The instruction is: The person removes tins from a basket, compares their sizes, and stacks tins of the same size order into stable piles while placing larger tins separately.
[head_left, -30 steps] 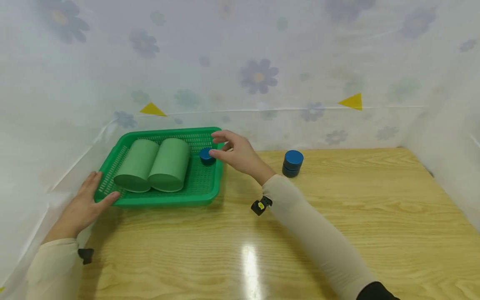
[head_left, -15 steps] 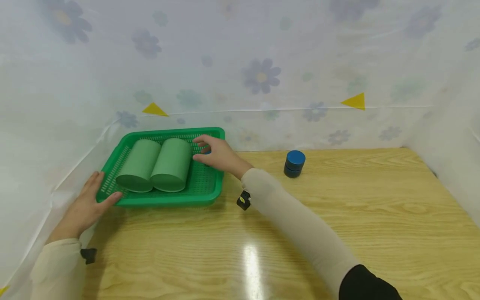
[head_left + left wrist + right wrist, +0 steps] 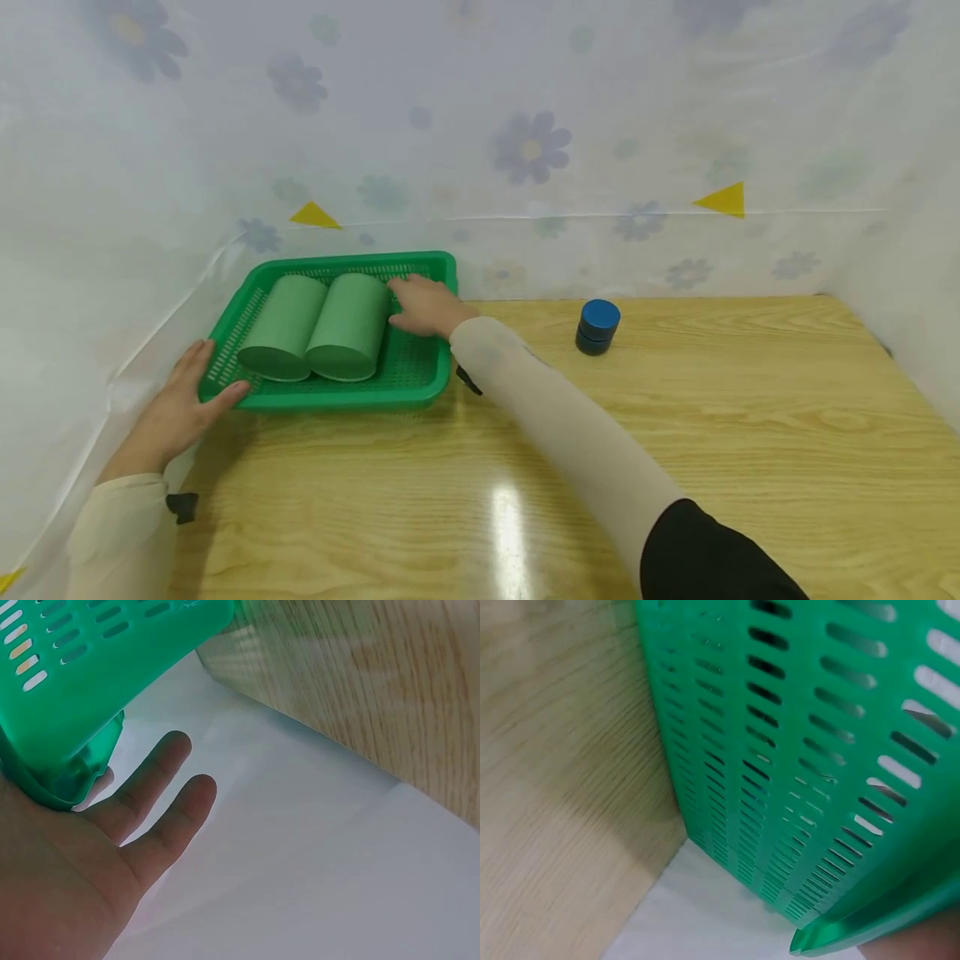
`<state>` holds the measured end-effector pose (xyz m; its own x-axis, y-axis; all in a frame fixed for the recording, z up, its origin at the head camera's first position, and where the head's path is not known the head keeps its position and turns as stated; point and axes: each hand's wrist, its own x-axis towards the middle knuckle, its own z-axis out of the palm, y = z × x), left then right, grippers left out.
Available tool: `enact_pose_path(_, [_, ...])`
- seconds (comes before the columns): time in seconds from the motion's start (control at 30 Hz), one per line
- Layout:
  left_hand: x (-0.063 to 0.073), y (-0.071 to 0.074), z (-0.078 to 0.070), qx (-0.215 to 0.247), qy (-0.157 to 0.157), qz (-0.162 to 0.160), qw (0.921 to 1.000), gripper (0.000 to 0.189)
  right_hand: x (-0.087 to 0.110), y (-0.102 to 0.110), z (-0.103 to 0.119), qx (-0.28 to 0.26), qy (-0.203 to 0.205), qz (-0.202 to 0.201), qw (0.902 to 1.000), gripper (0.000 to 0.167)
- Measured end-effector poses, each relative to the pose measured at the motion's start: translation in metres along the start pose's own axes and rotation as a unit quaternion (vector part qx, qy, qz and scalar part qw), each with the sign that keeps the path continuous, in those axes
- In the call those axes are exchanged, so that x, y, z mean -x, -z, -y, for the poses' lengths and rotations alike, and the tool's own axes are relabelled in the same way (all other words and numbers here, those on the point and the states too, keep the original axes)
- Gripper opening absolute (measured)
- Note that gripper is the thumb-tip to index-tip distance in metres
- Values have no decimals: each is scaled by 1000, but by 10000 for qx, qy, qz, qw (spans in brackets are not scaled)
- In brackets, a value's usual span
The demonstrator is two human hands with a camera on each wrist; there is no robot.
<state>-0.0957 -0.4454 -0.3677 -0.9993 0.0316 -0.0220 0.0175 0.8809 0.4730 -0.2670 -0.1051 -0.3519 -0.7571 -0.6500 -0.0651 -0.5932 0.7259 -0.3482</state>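
Right hand (image 3: 423,305) reaching into the green slotted basket (image 3: 420,385), fingers lowered beside the right green cylinder (image 3: 350,327); whether pinching the small blue disc underneath, cannot tell. Left hand (image 3: 183,398) spread flat against the basket's near-left corner, fingers straight. Best to keep that brace firm, set the piece flat on the mesh just clear of the cylinder, then lift straight up. Second stack of blue discs (image 3: 597,327) well apart on the wooden table (image 3: 750,433).

Green slotted basket (image 3: 420,392), paler green cylinders (image 3: 315,325), blue puck stack (image 3: 597,326) (flower-print backdrop).
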Motion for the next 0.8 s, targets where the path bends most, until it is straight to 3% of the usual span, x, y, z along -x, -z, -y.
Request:
enact_pose_path(0.3, [0,0,0,8,10,4,10000,92,-1,0,5,1108,-121,700,9913,75])
enact_pose_path(0.67, [0,-3,4,63,-15,11,10000,92,1,-3,1,508,157,300,9981,62])
enact_pose_path(0.8, [0,-3,3,52,-20,-11,10000,92,3,-2,3,962,68,510,9940,66])
